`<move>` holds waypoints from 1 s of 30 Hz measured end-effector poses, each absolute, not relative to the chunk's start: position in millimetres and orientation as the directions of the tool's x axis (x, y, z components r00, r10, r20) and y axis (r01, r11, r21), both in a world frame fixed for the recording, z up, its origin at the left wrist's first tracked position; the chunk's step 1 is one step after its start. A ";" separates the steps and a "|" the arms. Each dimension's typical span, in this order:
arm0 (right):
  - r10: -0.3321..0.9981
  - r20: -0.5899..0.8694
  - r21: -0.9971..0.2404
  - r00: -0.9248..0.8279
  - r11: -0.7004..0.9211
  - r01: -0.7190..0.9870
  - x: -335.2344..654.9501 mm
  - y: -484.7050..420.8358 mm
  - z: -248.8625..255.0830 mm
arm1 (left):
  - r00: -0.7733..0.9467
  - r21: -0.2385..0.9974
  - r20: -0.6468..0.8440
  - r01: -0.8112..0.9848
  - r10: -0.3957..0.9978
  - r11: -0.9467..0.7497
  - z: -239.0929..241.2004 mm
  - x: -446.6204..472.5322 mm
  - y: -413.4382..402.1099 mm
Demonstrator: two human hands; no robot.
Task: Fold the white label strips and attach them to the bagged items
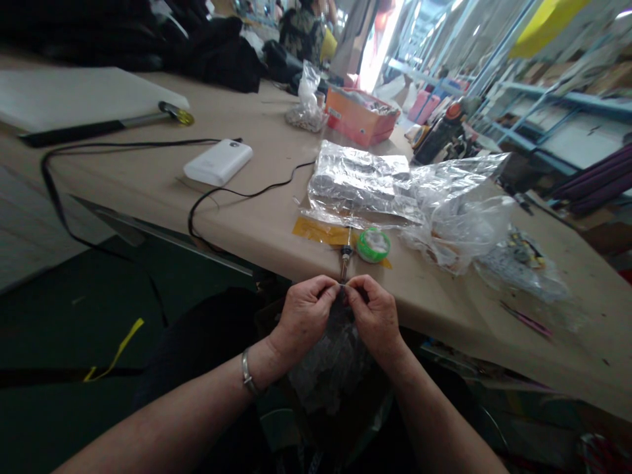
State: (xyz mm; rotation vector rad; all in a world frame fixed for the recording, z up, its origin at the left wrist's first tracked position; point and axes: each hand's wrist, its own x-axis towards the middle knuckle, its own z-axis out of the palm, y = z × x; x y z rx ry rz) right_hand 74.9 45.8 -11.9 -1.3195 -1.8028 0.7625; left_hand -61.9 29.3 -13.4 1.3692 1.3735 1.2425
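Observation:
My left hand [307,308] and my right hand [374,313] meet at the table's front edge. Thumb and forefinger of each are pinched together, on something thin and too small to make out. Just beyond the fingertips a slim tool with a metal tip [344,265], resembling a soldering iron, points toward me over the edge. Amber tape [320,232] lies on the table around its back part. A green-rimmed roll [373,245] with a whitish middle sits right beside it. Beneath my hands, clear plastic [328,365] fills a dark container at my lap.
Clear plastic packaging [363,181] and a bag of small parts [526,263] lie on the right. Pink-handled tweezers or snips [527,319] rest near the edge. A white power bank [218,162], black cable [254,195], hammer-like tool [123,122] and orange box [360,122] are farther off.

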 end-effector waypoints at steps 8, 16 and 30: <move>0.952 0.154 -0.774 -0.263 0.282 0.567 96.2 16.9 -11.7 | 0.063 0.973 0.024 0.229 0.998 -0.038 -26.9 -70.6 7.0; 0.987 0.073 -0.650 -0.140 0.154 0.744 175.5 -5.4 -87.4 | -0.025 0.860 -0.180 0.482 0.983 0.170 -82.7 -106.8 -6.8; 0.946 0.229 -0.561 -0.229 0.321 0.764 186.1 -44.6 -110.7 | 0.042 0.822 -0.262 0.533 0.964 0.200 -124.4 -110.1 -23.9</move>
